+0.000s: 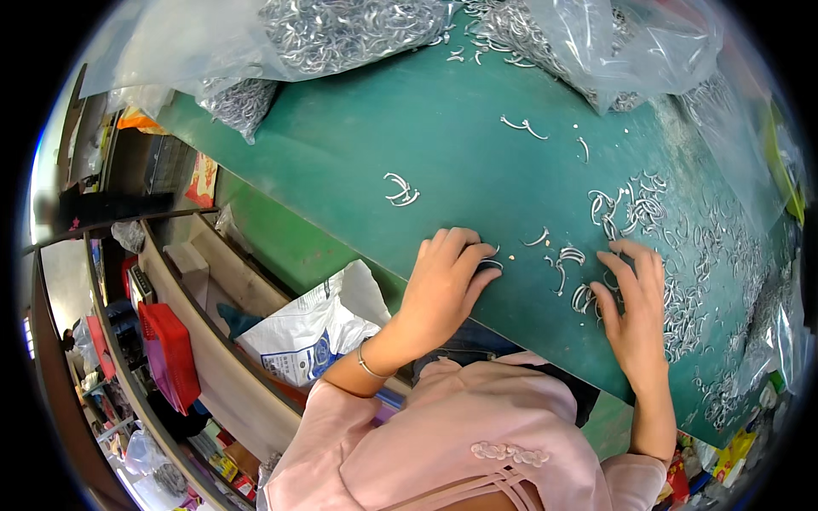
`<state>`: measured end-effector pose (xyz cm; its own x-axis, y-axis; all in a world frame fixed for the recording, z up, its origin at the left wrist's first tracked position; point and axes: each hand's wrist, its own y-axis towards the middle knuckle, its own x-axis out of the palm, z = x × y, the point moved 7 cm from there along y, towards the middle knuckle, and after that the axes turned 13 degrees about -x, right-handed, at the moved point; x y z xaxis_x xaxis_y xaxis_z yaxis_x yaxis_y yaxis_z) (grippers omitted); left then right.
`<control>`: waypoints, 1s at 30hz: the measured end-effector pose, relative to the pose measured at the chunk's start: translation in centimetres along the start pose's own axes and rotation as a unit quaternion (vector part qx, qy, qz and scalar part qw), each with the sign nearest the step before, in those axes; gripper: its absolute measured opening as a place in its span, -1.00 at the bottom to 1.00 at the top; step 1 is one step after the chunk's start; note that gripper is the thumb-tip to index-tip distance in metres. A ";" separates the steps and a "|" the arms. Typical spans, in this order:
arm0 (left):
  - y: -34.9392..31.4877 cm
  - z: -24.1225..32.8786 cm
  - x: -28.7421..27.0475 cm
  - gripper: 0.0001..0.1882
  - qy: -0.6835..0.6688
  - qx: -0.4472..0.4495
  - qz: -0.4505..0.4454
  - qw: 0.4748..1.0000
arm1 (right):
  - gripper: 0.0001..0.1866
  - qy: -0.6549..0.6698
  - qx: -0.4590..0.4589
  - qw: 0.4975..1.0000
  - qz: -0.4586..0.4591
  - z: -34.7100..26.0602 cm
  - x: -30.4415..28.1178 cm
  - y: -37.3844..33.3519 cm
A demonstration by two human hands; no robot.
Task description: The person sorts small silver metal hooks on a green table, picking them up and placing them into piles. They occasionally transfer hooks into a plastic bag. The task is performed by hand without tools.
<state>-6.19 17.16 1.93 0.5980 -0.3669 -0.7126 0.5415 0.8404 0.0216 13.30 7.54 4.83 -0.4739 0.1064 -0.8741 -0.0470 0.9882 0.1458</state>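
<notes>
My left hand (pixel 443 281) is over the near edge of the green table (pixel 341 153). Its thumb and index finger close around a thin curved metal piece (pixel 492 262). My right hand (pixel 632 298) is on the right with its thumb and fingers apart. It reaches in among loose curved pieces, and a few of these (pixel 584 298) lie beside its thumb. Between my hands rests a small cluster of silver curved pieces (pixel 569 257), along with a single one (pixel 537 238). Farther left on the table is another small group (pixel 400 191).
A large spread of curved pieces (pixel 694 281) covers the table's right side. Clear plastic bags full of them (pixel 349 38) stand along the far edge. At left are a white printed sack (pixel 319 328), wooden shelving (pixel 234 375) and a red basket (pixel 170 353).
</notes>
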 end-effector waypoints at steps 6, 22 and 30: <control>-0.9 1.5 1.8 -0.76 -0.002 0.034 -0.078 0.996 | -0.50 0.009 -0.012 1.000 -0.019 -2.1 2.7 -1.1; 1.1 2.5 3.3 -0.57 0.011 0.099 -0.158 0.982 | -0.64 0.058 0.064 0.994 0.069 -0.9 1.2 -4.7; 1.5 5.3 5.0 -0.48 0.056 0.176 -0.137 0.973 | -0.66 0.063 0.025 0.996 0.054 -1.8 1.7 -5.8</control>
<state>0.74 14.50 2.15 0.3449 -0.4954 -0.7972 0.8526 0.5206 0.0454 11.23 1.77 3.32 -0.5811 0.2001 -0.7888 0.0523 0.9765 0.2092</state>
